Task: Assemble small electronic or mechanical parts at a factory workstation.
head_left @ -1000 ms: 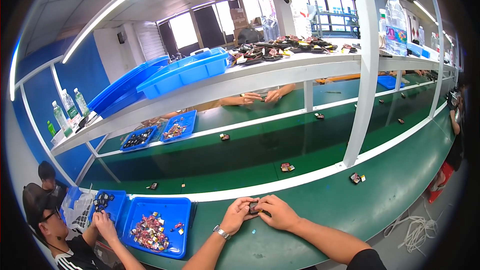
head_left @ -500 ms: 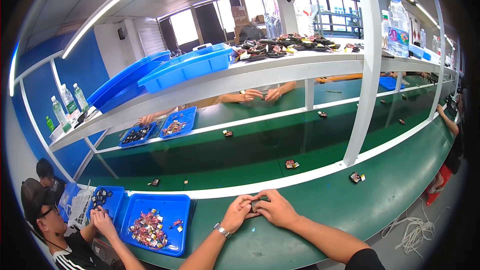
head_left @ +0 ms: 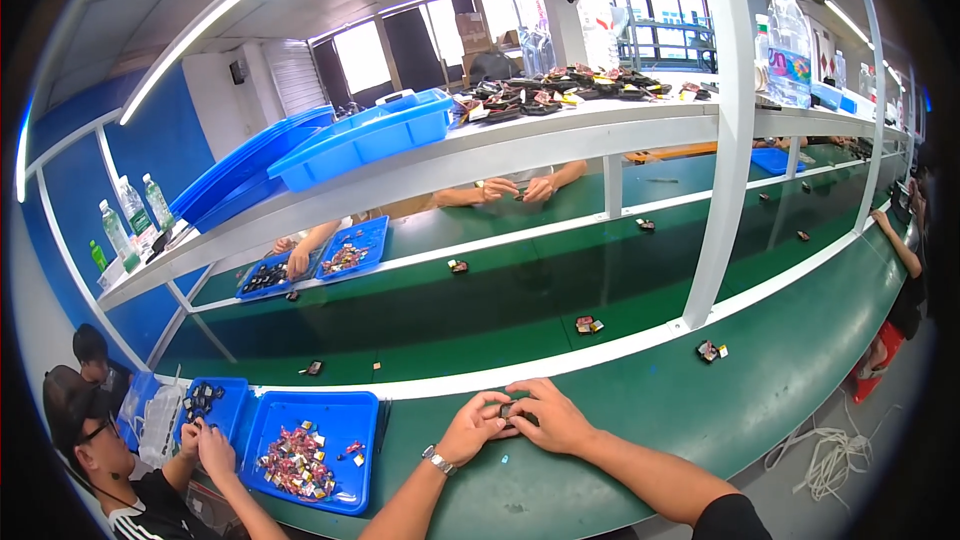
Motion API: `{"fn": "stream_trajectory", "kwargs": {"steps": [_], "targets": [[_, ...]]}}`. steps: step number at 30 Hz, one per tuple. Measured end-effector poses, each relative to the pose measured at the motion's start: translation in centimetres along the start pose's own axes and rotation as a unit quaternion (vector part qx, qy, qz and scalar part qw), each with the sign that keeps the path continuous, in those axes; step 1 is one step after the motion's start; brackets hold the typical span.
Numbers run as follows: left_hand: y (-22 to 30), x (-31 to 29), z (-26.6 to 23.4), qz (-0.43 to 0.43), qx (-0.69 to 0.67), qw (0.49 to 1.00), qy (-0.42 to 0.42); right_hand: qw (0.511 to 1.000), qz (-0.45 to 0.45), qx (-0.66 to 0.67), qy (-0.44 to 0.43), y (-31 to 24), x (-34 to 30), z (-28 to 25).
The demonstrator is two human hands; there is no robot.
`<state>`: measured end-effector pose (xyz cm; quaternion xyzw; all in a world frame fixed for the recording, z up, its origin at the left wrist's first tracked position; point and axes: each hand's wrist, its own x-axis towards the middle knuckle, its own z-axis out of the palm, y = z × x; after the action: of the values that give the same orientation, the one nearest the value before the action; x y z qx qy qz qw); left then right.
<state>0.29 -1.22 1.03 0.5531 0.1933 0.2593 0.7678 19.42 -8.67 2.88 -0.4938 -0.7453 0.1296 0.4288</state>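
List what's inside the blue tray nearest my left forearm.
The blue tray holds a heap of small red and white parts, a few lying apart; what's under the heap is hidden.

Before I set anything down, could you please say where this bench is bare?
Mainly between right forearm and white rail, around one small part; also a strip between left forearm and the nearest blue tray. The left end, holding trays, is crowded.

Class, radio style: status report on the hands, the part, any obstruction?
Left hand and right hand: both holding small dark part. Part over green bench, partly hidden by fingers. Blue tray left, clear of hands.
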Motion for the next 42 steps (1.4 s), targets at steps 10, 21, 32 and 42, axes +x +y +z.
{"fn": "stream_trajectory", "kwargs": {"steps": [10, 21, 32, 42], "targets": [[-0.4, 0.0, 0.0, -0.030, -0.020, 0.999, 0.028, 0.999, 0.003, 0.047, -0.001, 0.1, -0.3, 0.0], [-1.1, 0.3, -0.4, -0.003, -0.041, 0.999, 0.016, 0.997, 0.024, 0.026, 0.068, 0.1, -0.8, 1.6], [-1.2, 0.3, -0.6, 0.004, -0.054, 0.998, 0.022, 0.993, 0.062, 0.054, 0.087, 0.2, -1.0, 2.2], [-1.4, 0.3, 0.0, 0.062, -0.080, 0.995, 0.003, 0.994, 0.019, 0.021, 0.105, -1.5, -0.5, 1.0]]}}
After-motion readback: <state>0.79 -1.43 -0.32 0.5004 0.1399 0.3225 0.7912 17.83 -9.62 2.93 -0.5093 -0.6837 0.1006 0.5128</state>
